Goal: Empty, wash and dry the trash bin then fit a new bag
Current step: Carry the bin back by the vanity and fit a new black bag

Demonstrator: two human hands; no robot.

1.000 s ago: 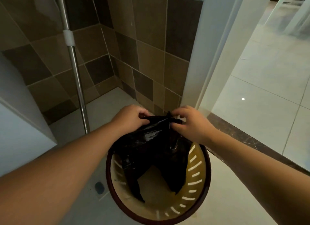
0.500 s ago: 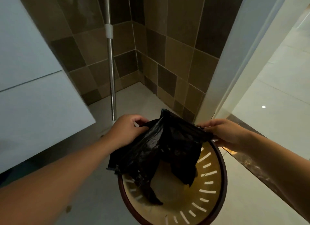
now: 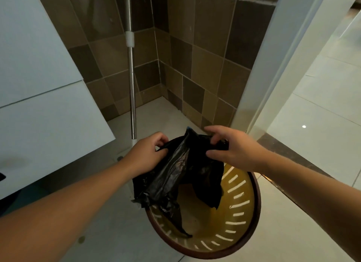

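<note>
A round yellow trash bin [image 3: 242, 209] with slotted walls and a dark red rim stands on the floor below me. A crumpled black plastic bag [image 3: 175, 176] hangs over the bin's mouth, its lower end dangling inside. My left hand [image 3: 145, 154] pinches the bag's left top edge. My right hand [image 3: 232, 146] pinches the right top edge between curled fingers and thumb. The bag's mouth is bunched between both hands, and the bin's floor shows beneath it.
A metal pole [image 3: 132, 82] stands in the brown-tiled corner just behind the bin. A white cabinet [image 3: 43, 105] juts out at the left. A white door frame [image 3: 277, 62] rises at the right, with a dark threshold strip [image 3: 289, 156] and pale floor tiles beyond.
My right hand has come back toward the left along the bag's top edge. The bag is bunched up more between both hands. The view has shifted slightly.
</note>
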